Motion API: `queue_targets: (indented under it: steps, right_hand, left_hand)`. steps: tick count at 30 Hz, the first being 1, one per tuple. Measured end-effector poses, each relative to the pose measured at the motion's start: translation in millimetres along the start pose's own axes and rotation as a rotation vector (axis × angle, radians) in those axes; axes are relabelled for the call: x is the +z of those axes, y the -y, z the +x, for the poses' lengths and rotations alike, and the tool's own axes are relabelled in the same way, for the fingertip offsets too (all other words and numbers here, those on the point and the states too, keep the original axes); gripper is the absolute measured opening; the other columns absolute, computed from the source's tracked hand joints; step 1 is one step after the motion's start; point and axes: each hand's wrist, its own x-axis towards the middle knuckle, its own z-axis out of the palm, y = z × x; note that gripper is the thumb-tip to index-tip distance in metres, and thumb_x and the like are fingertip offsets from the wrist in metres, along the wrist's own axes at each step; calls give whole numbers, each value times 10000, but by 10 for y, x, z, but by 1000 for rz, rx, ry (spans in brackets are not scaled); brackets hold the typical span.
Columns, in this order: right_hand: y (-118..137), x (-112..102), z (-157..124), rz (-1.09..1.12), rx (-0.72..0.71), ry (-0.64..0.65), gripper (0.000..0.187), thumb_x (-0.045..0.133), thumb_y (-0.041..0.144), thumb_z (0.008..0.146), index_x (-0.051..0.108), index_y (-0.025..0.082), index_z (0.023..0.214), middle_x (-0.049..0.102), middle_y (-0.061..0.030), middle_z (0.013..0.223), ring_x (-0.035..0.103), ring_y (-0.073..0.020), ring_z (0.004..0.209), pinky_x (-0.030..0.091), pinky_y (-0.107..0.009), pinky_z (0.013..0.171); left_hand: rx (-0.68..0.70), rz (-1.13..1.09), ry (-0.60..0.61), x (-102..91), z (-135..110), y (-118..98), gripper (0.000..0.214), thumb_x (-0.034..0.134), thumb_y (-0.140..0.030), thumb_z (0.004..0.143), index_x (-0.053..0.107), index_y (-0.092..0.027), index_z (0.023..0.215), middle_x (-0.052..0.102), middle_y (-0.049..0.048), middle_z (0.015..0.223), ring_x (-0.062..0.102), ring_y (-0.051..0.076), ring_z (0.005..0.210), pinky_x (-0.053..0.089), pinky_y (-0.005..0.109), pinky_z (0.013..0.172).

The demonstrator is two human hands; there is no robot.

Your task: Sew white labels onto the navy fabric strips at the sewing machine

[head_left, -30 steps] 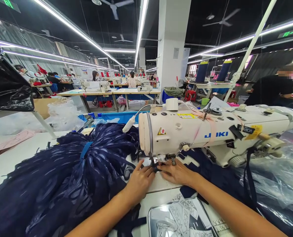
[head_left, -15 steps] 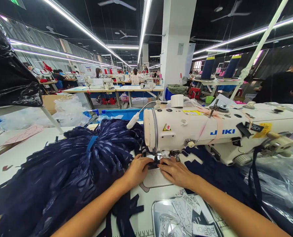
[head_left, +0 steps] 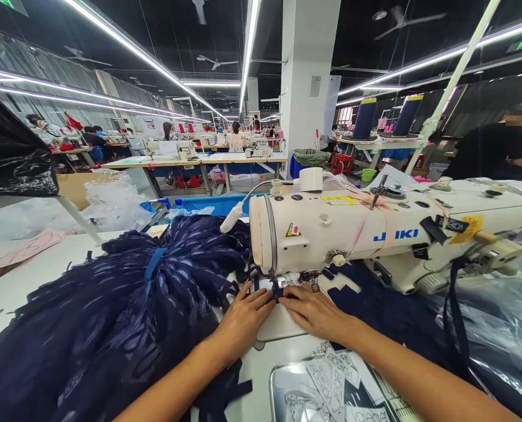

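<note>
A white sewing machine [head_left: 331, 225] stands in front of me. A small navy fabric strip [head_left: 278, 292] lies under its presser foot [head_left: 282, 281]. My left hand [head_left: 245, 316] is left of the foot, palm down, its fingertips holding the strip against the machine bed [head_left: 282, 325]. From the right, my right hand [head_left: 316, 310] holds the strip too, fingers bent close to the foot. The undersides of both hands are hidden. A large bundle of navy fabric strips [head_left: 111, 305], tied with a blue band [head_left: 155, 262], lies beside my left arm.
A metal tray [head_left: 273, 381] with several printed labels [head_left: 326, 381] sits below my right hand. More navy fabric [head_left: 388, 310] and clear plastic [head_left: 502, 316] lie at right. Thread cones [head_left: 366, 120] stand behind the machine. A person in black [head_left: 484, 149] is at far right.
My left hand has shifted slightly down, its fingers now straighter and more spread. My right hand stays almost in place by the presser foot. The whole view has moved slightly.
</note>
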Motion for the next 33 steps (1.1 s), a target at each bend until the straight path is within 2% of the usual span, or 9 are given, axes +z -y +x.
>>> queue_targets:
  steps: [10,16,28,31,33]
  right_hand:
    - [20,0,14,-39,-17,-53,292,408,142,841,583,147,1074,576,-119,1085,568,-209,903,489,-345,758]
    - [31,-8,36,-94,-16,-31,304,404,173,848,571,125,1098,580,-130,1092,570,-218,907,492,-357,750]
    - [-90,61,33,25,134,32,360,488,265,814,554,150,1149,574,-103,1154,553,-228,985,446,-369,854]
    - [-127,128,49,28,184,-10,346,465,254,829,543,164,1154,612,-95,1081,559,-220,961,454,-360,829]
    - [-136,153,70,-18,209,-24,319,433,244,846,550,157,1130,623,-105,1035,567,-219,933,459,-358,799]
  left_hand:
    - [-20,-10,113,-24,15,23,431,447,-38,756,509,-160,1164,485,98,1255,432,236,1173,266,498,1018]
    - [-59,-33,145,-44,43,30,457,455,-31,745,499,-171,1178,463,89,1273,409,225,1194,261,490,1023]
    - [-85,-71,93,-86,170,145,470,388,15,728,554,-187,1119,526,67,1217,456,207,1152,331,447,987]
    - [-61,-37,-3,-87,181,114,388,414,-41,750,578,-173,1076,566,78,1153,483,211,1110,362,422,961]
    - [-102,58,-78,-98,177,48,268,441,-102,772,615,-137,974,600,108,1030,527,229,1010,398,420,910]
